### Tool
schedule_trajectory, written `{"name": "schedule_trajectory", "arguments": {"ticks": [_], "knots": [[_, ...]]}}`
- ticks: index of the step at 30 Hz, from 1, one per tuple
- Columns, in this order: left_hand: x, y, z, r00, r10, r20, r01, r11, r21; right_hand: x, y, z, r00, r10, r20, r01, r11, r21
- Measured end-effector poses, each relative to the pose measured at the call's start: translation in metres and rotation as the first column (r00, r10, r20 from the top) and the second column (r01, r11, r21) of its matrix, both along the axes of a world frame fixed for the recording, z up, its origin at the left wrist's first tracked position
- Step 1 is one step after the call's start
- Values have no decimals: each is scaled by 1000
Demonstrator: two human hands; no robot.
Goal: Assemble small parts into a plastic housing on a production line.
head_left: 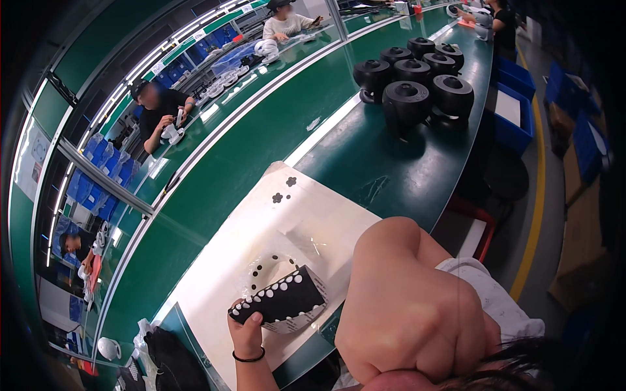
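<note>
My left hand (248, 333) is closed on the near left corner of a black sheet (280, 294), thumb on top. Round white spots line the sheet's long edges, and a pale printed backing (303, 319) shows at its right end and underneath. Just beyond it, a clear film with black dots (264, 264) lies on a white board (218, 287). My right hand (417, 319) is raised very close to the camera, its fingers curled into a fist. The inside of that fist is hidden, so I cannot see whether it holds anything.
Several black rounded housings (407, 98) stand at the far right of the green bench (332, 153). Small black flower-shaped pieces (291, 181) lie on the board's far end. Blue bins (515, 114) line the right side. Co-workers (163, 111) sit across the bench. A black bag (171, 358) is at lower left.
</note>
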State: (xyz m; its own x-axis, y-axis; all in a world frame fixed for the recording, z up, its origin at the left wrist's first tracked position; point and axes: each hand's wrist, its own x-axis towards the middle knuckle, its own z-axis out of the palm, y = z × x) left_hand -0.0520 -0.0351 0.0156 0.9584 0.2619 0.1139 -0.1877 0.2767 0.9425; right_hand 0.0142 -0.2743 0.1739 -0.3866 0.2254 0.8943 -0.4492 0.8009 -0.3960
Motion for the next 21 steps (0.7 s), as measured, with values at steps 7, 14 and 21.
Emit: {"name": "schedule_trajectory", "arguments": {"ticks": [7, 14, 21], "knots": [[1, 0, -1, 1000, -4, 1, 4, 1000, 17, -1, -1, -2, 1000, 26, -13, -27, 998, -61], [-1, 6, -3, 1000, -27, -6, 27, 999, 35, -8, 13, -9, 995, 45, -86, -31, 987, 161], [0, 3, -2, 1000, -3, -1, 3, 1000, 19, -12, 25, -8, 983, 103, -150, -24, 890, 455]]}}
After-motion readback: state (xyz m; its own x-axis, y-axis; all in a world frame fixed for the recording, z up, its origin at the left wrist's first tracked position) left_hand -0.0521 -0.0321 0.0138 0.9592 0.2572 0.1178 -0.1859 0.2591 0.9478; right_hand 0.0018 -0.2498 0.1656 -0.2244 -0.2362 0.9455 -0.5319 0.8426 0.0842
